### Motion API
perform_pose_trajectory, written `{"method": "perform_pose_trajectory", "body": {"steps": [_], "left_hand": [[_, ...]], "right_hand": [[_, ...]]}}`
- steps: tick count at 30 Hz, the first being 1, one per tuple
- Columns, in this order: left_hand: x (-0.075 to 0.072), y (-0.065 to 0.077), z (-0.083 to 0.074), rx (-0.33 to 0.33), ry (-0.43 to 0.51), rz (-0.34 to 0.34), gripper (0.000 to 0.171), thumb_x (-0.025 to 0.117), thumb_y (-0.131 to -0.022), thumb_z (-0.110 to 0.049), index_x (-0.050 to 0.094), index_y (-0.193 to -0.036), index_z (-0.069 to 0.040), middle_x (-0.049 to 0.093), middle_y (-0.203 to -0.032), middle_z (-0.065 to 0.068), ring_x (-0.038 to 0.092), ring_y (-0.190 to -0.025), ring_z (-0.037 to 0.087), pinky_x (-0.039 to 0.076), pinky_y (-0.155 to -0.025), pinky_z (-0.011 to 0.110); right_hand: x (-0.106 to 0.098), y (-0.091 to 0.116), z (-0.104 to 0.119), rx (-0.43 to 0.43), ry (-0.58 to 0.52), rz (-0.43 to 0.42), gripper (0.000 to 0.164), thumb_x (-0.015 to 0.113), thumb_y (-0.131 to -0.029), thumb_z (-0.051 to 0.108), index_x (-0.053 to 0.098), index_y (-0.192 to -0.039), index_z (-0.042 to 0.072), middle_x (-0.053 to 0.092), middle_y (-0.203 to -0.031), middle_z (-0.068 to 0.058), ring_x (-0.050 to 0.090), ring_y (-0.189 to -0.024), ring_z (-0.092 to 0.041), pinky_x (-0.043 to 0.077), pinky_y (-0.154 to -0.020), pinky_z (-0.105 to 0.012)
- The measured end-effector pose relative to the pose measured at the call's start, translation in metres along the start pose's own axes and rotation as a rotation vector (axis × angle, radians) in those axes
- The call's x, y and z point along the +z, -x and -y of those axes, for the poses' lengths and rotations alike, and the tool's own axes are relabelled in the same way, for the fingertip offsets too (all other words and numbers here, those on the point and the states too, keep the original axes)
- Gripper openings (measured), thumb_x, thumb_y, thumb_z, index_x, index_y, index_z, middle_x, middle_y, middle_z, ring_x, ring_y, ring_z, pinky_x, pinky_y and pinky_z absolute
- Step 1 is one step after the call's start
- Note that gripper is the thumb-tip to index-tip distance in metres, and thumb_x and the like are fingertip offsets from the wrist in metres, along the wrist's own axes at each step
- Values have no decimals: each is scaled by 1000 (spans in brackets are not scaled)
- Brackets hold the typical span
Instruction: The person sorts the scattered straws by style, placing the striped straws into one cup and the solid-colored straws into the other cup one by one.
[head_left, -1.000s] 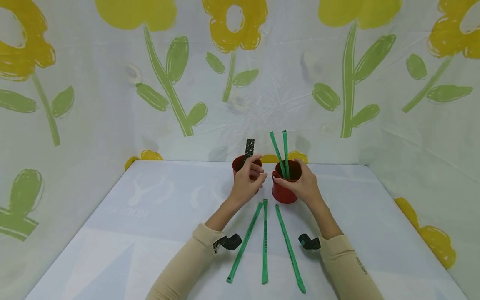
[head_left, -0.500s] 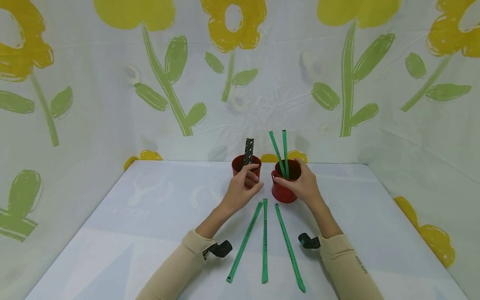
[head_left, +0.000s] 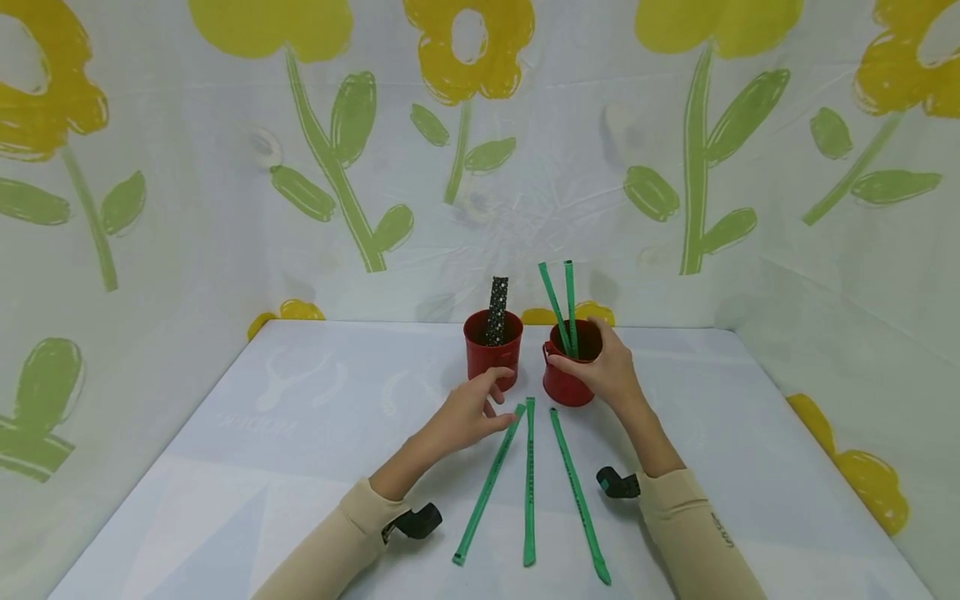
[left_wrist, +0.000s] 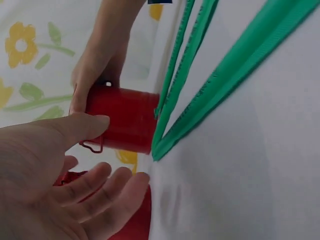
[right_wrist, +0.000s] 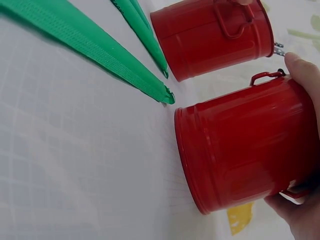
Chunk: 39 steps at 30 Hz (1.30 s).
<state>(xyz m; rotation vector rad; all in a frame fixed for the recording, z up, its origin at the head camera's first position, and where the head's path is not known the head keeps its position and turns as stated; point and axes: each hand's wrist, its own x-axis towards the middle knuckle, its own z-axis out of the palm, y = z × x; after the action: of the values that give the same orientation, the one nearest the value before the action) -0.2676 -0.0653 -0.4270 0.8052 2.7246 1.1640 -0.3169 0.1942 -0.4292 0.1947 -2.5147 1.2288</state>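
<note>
My right hand [head_left: 613,367] grips the rim of a small red bucket [head_left: 567,388], thumb on the near side and fingers at the far side. Two thin green wrapped sticks [head_left: 572,304] lean upright in that bucket. My left hand [head_left: 467,412] hovers with fingers loosely spread, holding nothing, just in front of a second red bucket [head_left: 480,358]. A black strip with white specks [head_left: 497,312] stands in the second bucket. Three more green wrapped sticks [head_left: 530,483] lie on the table near my left fingertips. In the right wrist view the gripped bucket [right_wrist: 245,145] fills the right side.
The white table [head_left: 300,467] ends at a back edge behind the buckets. A flower-printed curtain [head_left: 562,167] hangs around the back and sides. Each sleeve carries a black wrist camera, the left one [head_left: 420,521] and the right one [head_left: 617,483].
My left hand has drawn back from the left bucket's rim, toward me and down, uncovering more of the bucket and the speckled strip. My right hand keeps its grip in the same place.
</note>
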Motion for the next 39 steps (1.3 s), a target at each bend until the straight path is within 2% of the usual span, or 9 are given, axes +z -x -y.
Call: {"method": "perform_pose_trajectory", "body": {"steps": [5,11,21,39], "left_hand": [[2,6,1,-96,14,96,74,78,-84,-28,39,-146,-17,61,-107,9,61,-70,14,55,-53,22],[8,9,-1,-173,-9,166,81,81,-80,-32,38,-148,-20,60,-106,5,60,-74,15,55,-50,24],[13,11,-4,-169,-94,203,74,82,-80,-31,47,-142,-15,61,-101,4,59,-73,12,54,-48,22],[18,10,-1,-173,-145,235,68,83,-79,-30,54,-138,-13,59,-104,4,56,-78,11,52,-48,19]], "right_hand": [[1,0,0,4,2,3,94,81,-74,51,36,-146,11,53,-138,-14,52,-125,-33,56,-89,-53],[2,-1,1,12,0,15,95,81,-74,51,35,-147,12,53,-139,-14,51,-126,-33,56,-90,-53],[2,-2,-1,15,3,16,96,81,-73,53,35,-147,11,52,-139,-13,51,-126,-33,56,-89,-53],[0,-2,0,19,15,6,96,81,-74,52,34,-148,13,52,-140,-14,51,-127,-33,56,-89,-53]]}}
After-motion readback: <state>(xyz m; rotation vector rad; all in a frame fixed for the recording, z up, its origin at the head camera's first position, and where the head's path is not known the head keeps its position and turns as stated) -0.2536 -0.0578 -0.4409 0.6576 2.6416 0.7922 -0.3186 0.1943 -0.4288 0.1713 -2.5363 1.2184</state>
